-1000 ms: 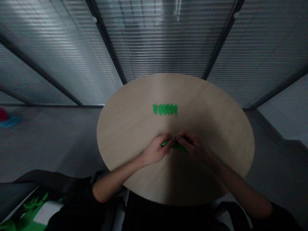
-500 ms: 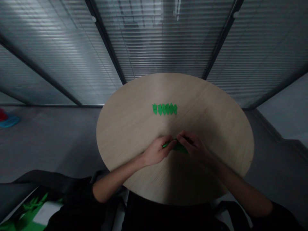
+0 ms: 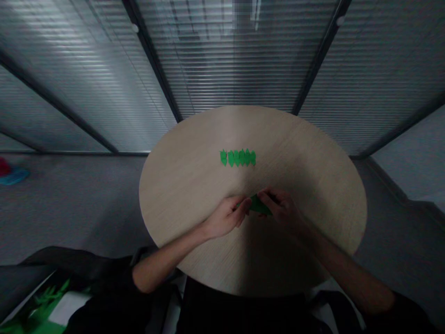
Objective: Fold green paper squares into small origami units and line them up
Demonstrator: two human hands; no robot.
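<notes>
Above the near half of the round table, both hands hold a piece of dark green paper. My left hand pinches its left end between thumb and fingers. At its right side, my right hand grips it, the thumb on top near the upper edge. The fingers cover much of the paper, so its full shape is hidden. Farther off, several small bright green cutouts with pointed ends lie side by side in a row; the leftmost sits slightly apart.
Glass panels with blinds rise behind the table. At lower left, a dark open container holds green pieces and a white item. A blue and red object lies on the floor at far left.
More of the green paper now shows between my hands, turned flatter toward me. My left fingers have shifted along it; the row of cutouts stays put.
</notes>
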